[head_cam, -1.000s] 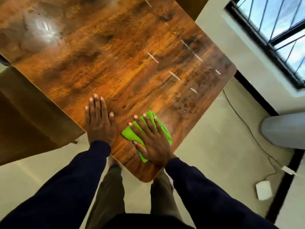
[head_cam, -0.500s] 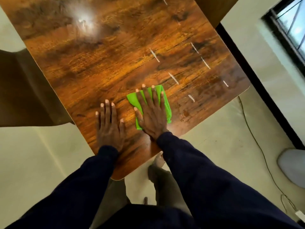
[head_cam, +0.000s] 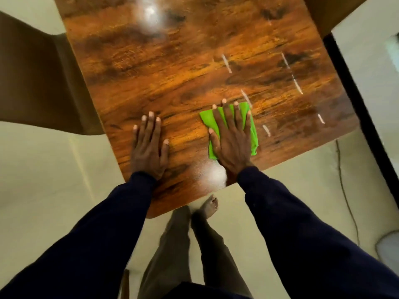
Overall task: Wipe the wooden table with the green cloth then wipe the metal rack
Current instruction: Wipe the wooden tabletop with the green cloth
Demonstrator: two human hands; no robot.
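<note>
Right hand [head_cam: 233,145] flat, grip wide, pressing green cloth [head_cam: 253,137] on wooden table [head_cam: 172,83]; left hand [head_cam: 149,149] flat, grip wide.

Right hand [head_cam: 232,143]: moved from the near corner of the surface [head_cam: 172,72] farther in, toward its right edge; fingers formerly angled left, now pointing straight away. Green cloth [head_cam: 253,134]: carried along flat under that hand; formerly showing on both sides of the palm, now showing mostly along the right side, between the fingers and at the thumb. Gap between hands: formerly just beside each other, now well apart, with bare wood between the left hand [head_cam: 149,147] and the cloth. Bare foot [head_cam: 210,205]: newly in view on the floor below the near edge.
</note>
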